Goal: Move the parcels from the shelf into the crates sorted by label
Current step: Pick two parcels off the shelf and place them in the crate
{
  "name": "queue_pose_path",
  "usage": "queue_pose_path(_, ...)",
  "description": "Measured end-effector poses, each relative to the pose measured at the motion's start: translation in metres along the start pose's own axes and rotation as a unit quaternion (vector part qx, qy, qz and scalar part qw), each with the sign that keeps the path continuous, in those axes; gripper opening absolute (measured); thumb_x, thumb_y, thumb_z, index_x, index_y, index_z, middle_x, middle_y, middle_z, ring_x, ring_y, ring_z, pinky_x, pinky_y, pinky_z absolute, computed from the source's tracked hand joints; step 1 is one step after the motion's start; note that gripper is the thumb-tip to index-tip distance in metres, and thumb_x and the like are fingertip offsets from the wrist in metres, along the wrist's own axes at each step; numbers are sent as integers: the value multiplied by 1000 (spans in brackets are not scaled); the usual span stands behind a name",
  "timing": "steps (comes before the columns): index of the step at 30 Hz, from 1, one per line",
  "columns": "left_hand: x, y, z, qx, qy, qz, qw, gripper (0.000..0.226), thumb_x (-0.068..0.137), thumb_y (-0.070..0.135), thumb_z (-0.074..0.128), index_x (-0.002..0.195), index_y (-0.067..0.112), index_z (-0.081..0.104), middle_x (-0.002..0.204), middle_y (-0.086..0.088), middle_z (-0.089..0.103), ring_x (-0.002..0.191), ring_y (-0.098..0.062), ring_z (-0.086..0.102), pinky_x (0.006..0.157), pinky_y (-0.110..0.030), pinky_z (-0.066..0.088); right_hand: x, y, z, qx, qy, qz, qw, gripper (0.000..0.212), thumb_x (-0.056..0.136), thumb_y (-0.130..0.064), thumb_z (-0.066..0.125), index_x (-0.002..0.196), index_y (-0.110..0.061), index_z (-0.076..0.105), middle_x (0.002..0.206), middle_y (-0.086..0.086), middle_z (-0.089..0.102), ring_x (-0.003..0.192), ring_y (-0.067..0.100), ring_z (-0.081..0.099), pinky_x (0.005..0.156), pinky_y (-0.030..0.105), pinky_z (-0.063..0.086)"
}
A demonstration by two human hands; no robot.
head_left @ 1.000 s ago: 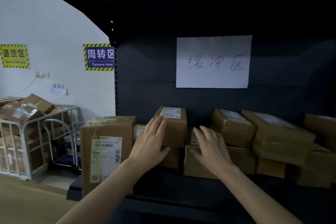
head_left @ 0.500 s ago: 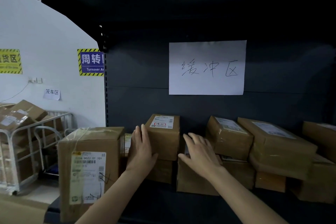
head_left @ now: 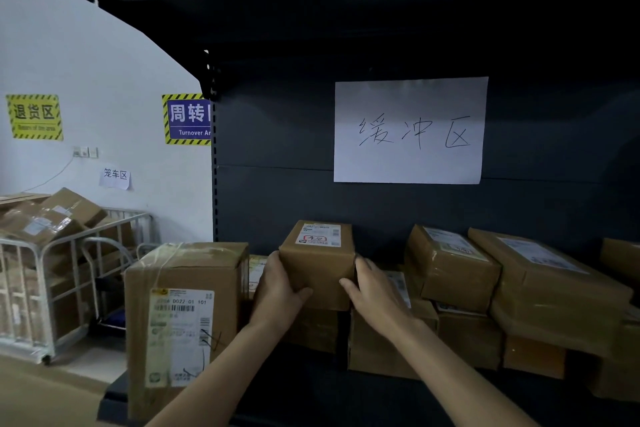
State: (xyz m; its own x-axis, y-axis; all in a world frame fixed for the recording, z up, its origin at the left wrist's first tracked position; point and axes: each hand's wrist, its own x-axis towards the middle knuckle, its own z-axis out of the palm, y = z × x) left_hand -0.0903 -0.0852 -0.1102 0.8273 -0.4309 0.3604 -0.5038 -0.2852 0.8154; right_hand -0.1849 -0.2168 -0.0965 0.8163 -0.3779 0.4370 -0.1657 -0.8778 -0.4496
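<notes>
A small brown cardboard parcel with a white label on top sits on other parcels on the dark shelf. My left hand grips its left side, thumb across the front face. My right hand grips its right side, thumb on the front lower corner. A tall parcel with a long white label stands at the shelf's left end. Further brown parcels are stacked to the right.
A white paper sign hangs on the shelf's back panel. An upper shelf overhangs at the top. To the left stands a white metal cage cart heaped with boxes, by a wall with zone signs.
Both hands have closed in on the small top parcel: the left moved from its front to its left side, the right came off the lower box onto its right side.
</notes>
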Motion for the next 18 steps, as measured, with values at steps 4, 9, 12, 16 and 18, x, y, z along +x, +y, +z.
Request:
queue_pose_path(4, -11, 11, -7, 32, 25, 18, 999, 79, 78, 18, 72, 138, 14, 21, 141, -6, 40, 130, -21, 40, 104, -35, 38, -7, -7, -8, 15, 26, -13, 999, 48, 97, -29, 43, 142, -16, 29, 138, 2, 44, 125, 14, 44, 99, 22, 37)
queue_pose_path(9, -31, 25, -15, 63, 54, 55, 995, 80, 78, 22, 73, 138, 11, 22, 140, -7, 41, 129, -21, 41, 101, -30, 38, -22, -15, -19, 34, 66, -37, 997, 49, 97, -26, 45, 142, -16, 29, 138, 1, 45, 124, 13, 45, 97, 18, 36)
queue_pose_path(12, -49, 25, -17, 64, 69, 69, 993, 82, 78, 22, 72, 141, 11, 20, 143, -6, 39, 131, -20, 40, 104, -29, 36, -40, -17, -20, 56, 75, -47, 994, 53, 96, -27, 47, 144, -18, 26, 140, -1, 44, 126, 10, 43, 102, 20, 37)
queue_pose_path(16, -78, 16, -15, 71, 74, 67, 992, 83, 79, 23, 71, 142, 10, 19, 145, -6, 36, 133, -20, 37, 106, -28, 33, -69, -13, -9, 75, 83, -65, 992, 49, 96, -27, 46, 142, -21, 28, 139, -5, 44, 126, 4, 41, 99, 11, 32)
queue_pose_path(18, -90, 9, -13, 71, 77, 59, 993, 82, 80, 22, 70, 142, 10, 18, 146, -7, 35, 134, -20, 36, 107, -29, 33, -78, -12, -2, 78, 92, -71, 990, 49, 96, -27, 46, 141, -21, 29, 139, -4, 45, 126, 4, 42, 99, 10, 31)
